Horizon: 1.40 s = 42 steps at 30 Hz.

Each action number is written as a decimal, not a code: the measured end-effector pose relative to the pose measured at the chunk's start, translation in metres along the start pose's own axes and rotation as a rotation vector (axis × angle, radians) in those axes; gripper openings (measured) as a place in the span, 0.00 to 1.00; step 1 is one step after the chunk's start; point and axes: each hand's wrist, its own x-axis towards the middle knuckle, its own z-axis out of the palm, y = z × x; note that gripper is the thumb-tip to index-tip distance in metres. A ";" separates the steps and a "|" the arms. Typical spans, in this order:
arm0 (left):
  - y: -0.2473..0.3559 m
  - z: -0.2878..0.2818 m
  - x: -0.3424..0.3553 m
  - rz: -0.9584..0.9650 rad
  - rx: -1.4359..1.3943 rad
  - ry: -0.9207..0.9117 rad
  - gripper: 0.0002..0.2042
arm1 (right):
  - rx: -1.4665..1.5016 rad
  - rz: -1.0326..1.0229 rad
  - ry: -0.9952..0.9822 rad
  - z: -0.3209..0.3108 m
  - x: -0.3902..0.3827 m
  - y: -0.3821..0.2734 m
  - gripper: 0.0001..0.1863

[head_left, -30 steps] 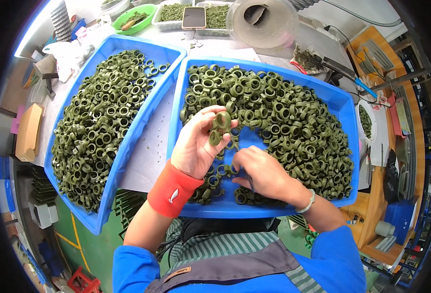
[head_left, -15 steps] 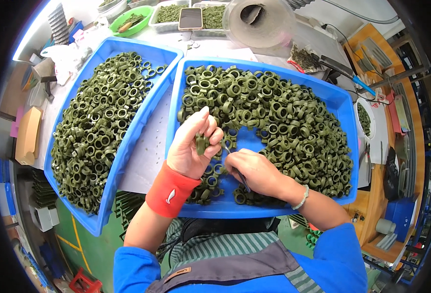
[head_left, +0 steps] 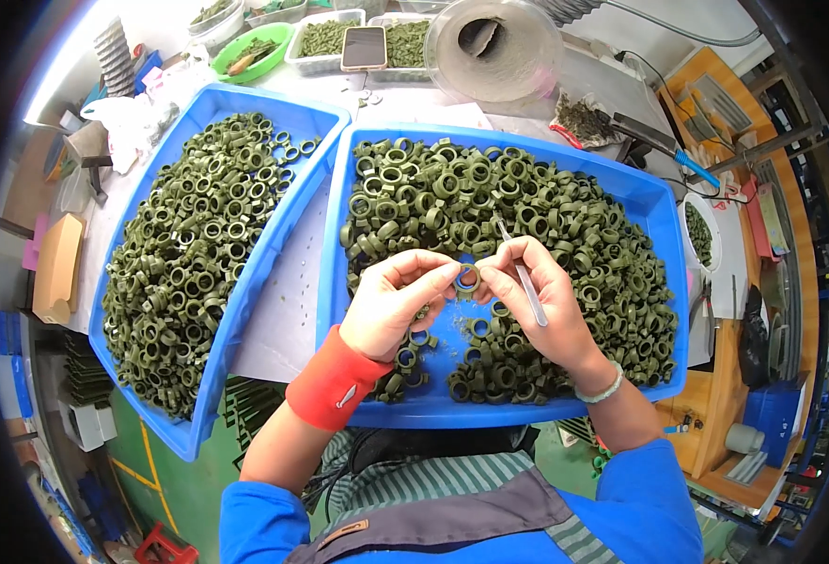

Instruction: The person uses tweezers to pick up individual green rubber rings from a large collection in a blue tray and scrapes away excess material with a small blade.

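Observation:
Over the right blue tray, my left hand pinches a dark green ring between thumb and fingertips. My right hand grips the ring's other side with its fingertips. A slim metal tool is also tucked in my right hand, its one end pointing up and away, the other lying across the fingers. Its exact kind is hard to make out. Beneath and around both hands lie many similar green rings, heaped in the tray. The blue tray bottom shows just below the hands, with small crumbs on it.
A second blue tray full of green rings stands at the left. Farther back are a phone on clear tubs of green pieces, a green bowl and a large translucent container. A blue-handled tool lies at the back right.
Both hands have come together, and the ring is now held up between their fingertips. My right hand has risen to the right, and the metal tool in it has swung upward.

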 end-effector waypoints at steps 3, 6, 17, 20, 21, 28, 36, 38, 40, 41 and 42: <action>-0.001 -0.002 0.001 0.009 -0.025 -0.003 0.09 | 0.030 0.035 -0.029 -0.002 0.000 0.002 0.09; -0.001 -0.002 0.001 0.009 -0.023 -0.014 0.09 | -0.011 -0.011 0.009 0.001 -0.002 0.003 0.10; -0.001 0.001 0.001 0.076 -0.008 -0.029 0.09 | -0.120 -0.073 -0.022 -0.002 -0.001 0.004 0.13; -0.001 0.000 -0.001 0.089 -0.013 -0.037 0.10 | -0.072 -0.137 -0.050 0.000 0.000 -0.002 0.13; -0.001 0.001 -0.001 0.098 -0.019 -0.040 0.10 | -0.073 -0.137 -0.048 0.000 0.000 0.000 0.13; 0.003 0.009 -0.005 0.284 0.284 0.050 0.12 | 0.167 -0.120 0.000 -0.001 0.003 -0.001 0.15; 0.001 0.008 -0.004 0.329 0.350 0.081 0.13 | 0.102 -0.133 -0.008 -0.002 0.000 -0.001 0.17; 0.001 0.008 -0.003 0.337 0.361 0.076 0.13 | 0.113 -0.145 0.007 -0.001 -0.001 -0.002 0.17; 0.001 0.007 -0.003 0.344 0.373 0.075 0.13 | 0.099 -0.152 0.016 0.002 -0.002 -0.003 0.17; -0.001 0.006 -0.003 0.358 0.375 0.074 0.13 | 0.086 -0.159 0.025 0.002 -0.002 -0.003 0.17; -0.001 0.006 -0.003 0.372 0.376 0.072 0.13 | 0.086 -0.158 0.025 0.002 -0.002 -0.002 0.17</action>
